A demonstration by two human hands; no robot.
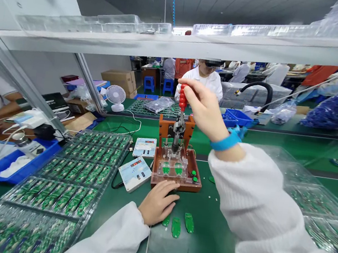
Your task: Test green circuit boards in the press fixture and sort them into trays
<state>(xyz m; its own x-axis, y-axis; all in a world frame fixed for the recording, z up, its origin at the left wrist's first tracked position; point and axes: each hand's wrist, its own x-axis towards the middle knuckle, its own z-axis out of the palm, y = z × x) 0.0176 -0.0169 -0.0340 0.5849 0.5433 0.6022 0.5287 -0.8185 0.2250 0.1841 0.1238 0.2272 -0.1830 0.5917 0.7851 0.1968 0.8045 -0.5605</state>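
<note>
My right hand is closed around the red ribbed handle of a toggle clamp, which stands upright on a test fixture with a brown base and orange uprights. Under its clear plate sit two green circuit boards. My left hand lies palm down at the fixture's front edge, fingers stretched and slightly bent, with nothing visible in them. Beside it on the green mat are loose green boards, one partly covered by the hand.
Left of the fixture are two white meter boxes with red digits and a clear tray full of boards. More clear trays lie at right. A shelf crosses overhead. A small fan and other people are beyond.
</note>
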